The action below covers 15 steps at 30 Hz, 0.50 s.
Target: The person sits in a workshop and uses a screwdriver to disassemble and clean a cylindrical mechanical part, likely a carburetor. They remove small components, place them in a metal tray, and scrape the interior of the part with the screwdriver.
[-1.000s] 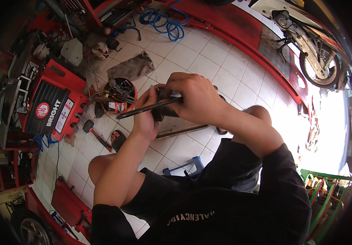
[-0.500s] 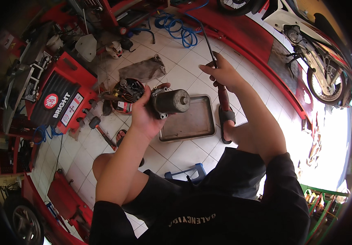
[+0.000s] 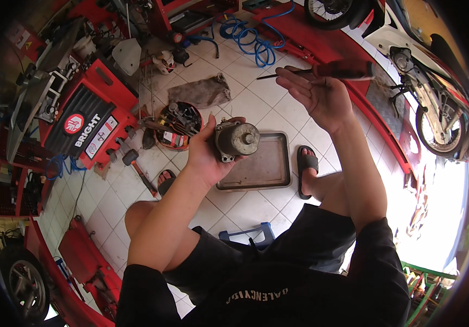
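My left hand (image 3: 204, 161) is wrapped round a grey cylindrical motor (image 3: 238, 140) with a bolt flange, probably a starter motor. Its rounded end, with a small central boss, points up and to the right. Farther right and higher, my right hand (image 3: 324, 103) has its palm turned up and its fingers mostly straight. A screwdriver (image 3: 346, 69) with a dark red and black handle lies across those fingers, its handle to the right and its thin shaft to the left. Under the motor, a shallow metal tray (image 3: 287, 163) rests on the tiles between my feet.
Left of the tray stand a round tub of tools (image 3: 183, 117) and a hammer (image 3: 139, 173). A dirty grey cloth (image 3: 202, 91) lies beyond them. Coiled blue hose (image 3: 256, 46) is at the back. A red platform (image 3: 362, 117) and motorcycle (image 3: 417, 73) occupy the right, a red machine (image 3: 84, 120) the left.
The screwdriver has swung from shaft-up to nearly level, its handle now to the right. My right hand has turned palm up, fingers straighter. The motor, still in my left hand, has tilted end-up slightly.
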Each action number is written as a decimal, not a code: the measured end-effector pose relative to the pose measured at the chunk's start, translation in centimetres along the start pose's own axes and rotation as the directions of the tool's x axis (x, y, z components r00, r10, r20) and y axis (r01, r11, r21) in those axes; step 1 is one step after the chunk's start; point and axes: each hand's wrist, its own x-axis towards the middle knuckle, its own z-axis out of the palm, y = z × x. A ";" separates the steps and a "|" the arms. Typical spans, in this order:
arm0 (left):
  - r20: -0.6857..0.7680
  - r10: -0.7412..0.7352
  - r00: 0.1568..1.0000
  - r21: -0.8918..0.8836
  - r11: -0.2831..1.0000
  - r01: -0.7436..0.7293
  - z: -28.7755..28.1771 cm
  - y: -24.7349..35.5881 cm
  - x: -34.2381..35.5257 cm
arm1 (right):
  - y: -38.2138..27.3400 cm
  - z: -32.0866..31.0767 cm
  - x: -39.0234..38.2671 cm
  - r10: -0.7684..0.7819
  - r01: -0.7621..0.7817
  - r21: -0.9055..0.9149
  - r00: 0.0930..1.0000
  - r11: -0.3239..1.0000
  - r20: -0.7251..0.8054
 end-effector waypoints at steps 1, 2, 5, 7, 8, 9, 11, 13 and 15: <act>-0.006 0.024 1.000 0.027 0.999 -0.024 -0.1 -0.1 0.0 | 0.1 0.1 -0.2 -0.027 0.027 -0.038 1.000 0.999 0.011; -0.012 0.014 1.000 0.020 1.000 -0.013 -0.1 -0.2 0.0 | 0.2 0.3 -0.3 -0.046 0.048 -0.020 0.995 0.999 0.089; -0.052 0.007 0.999 0.038 0.999 -0.005 0.4 -0.3 0.0 | 0.5 1.1 -0.6 -0.119 0.117 -0.274 0.993 0.954 0.010; -0.134 0.018 0.991 0.095 0.995 -0.005 0.8 -0.2 0.1 | 0.6 1.5 -0.7 -0.215 0.192 -0.330 0.976 0.924 -0.034; -0.087 -0.010 0.996 0.051 0.999 0.014 1.0 -0.2 0.1 | 0.6 1.5 -0.7 -0.291 0.255 -0.331 0.955 0.909 -0.064; -0.097 -0.023 0.995 0.048 0.998 0.028 1.1 -0.2 0.1 | 0.7 1.5 -0.8 -0.366 0.317 -0.334 0.926 0.888 -0.094; -0.149 -0.050 0.988 0.056 0.997 0.059 0.9 -0.3 0.3 | 1.0 1.0 -0.8 -0.429 0.401 -0.268 0.902 0.876 -0.055; -0.184 -0.019 0.983 0.075 0.997 0.033 0.2 -0.8 0.7 | 1.4 0.5 -0.8 -0.493 0.488 -0.249 0.869 0.836 0.049; -0.211 -0.013 0.977 0.103 0.994 0.036 -0.8 -1.6 1.3 | 1.9 0.4 -0.7 -0.580 0.505 -0.431 0.812 0.748 -0.055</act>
